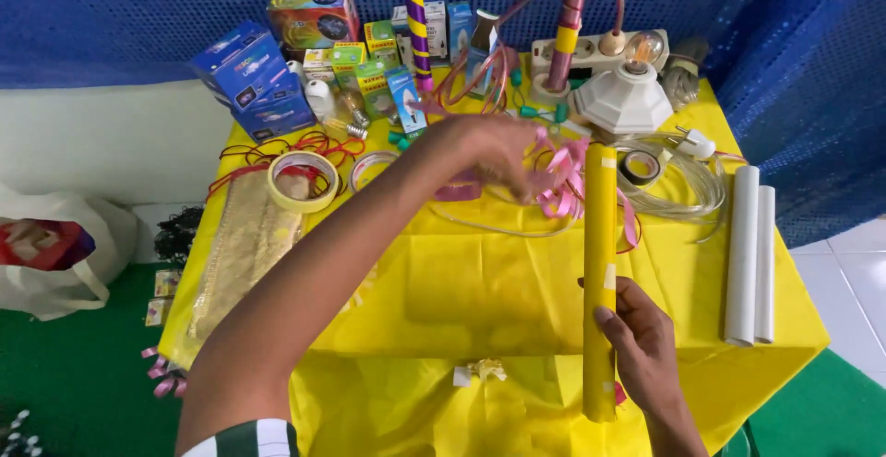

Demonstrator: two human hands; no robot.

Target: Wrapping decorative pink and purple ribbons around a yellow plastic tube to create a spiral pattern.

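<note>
Two hands are working over the yellow tabletop point(443, 291): the left hand point(494, 148) is reaching across to the pink curled ribbon point(561, 180), fingers curling together on its loops, though how firmly cannot be told. Further right, the right hand point(641, 337) is clamping the yellow-wrapped tube point(600, 263) upright; it looks fully wrapped, the ribbon seemingly not yet fixed, and two white tubes point(749, 254) are lying bare.

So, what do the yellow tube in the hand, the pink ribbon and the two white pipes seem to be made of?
The yellow tube looks like a stiff pipe wrapped in glossy yellow paper or film: pale tape patches show on it. The pink ribbon seems thin shiny plastic, since it curls and glints. The white pipes look like smooth matte plastic, though this is uncertain. The right hand holds the tube; the left hand reaches to the ribbon.
</note>
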